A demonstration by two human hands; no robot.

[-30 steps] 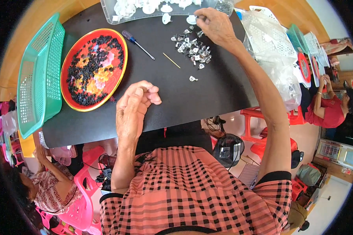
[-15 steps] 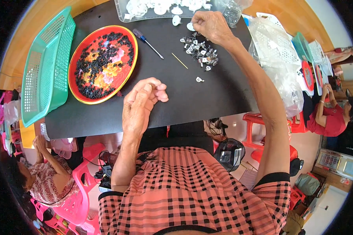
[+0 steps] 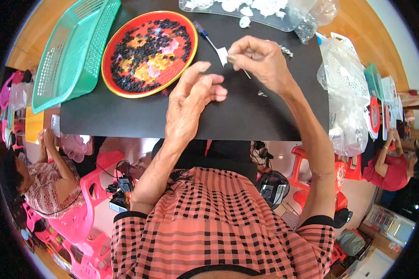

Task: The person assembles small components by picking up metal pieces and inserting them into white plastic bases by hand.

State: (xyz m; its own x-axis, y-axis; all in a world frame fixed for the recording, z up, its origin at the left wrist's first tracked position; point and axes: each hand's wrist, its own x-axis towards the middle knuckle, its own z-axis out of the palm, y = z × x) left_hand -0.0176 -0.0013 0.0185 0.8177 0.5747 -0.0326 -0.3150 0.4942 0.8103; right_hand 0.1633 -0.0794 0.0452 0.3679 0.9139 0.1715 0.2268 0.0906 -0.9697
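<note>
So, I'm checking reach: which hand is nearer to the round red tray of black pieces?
Left. The left hand is just beside the lower-right rim of the red tray; the right hand, holding a white piece, is farther off to the right.

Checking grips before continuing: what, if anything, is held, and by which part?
The right hand pinches a small white piece by its right edge, between thumb and fingers. The left hand holds nothing visible.

The piece (image 3: 222,56) is white, the tray (image 3: 169,73) red — yellow-rimmed, floral — the basket (image 3: 89,67) green.
</note>
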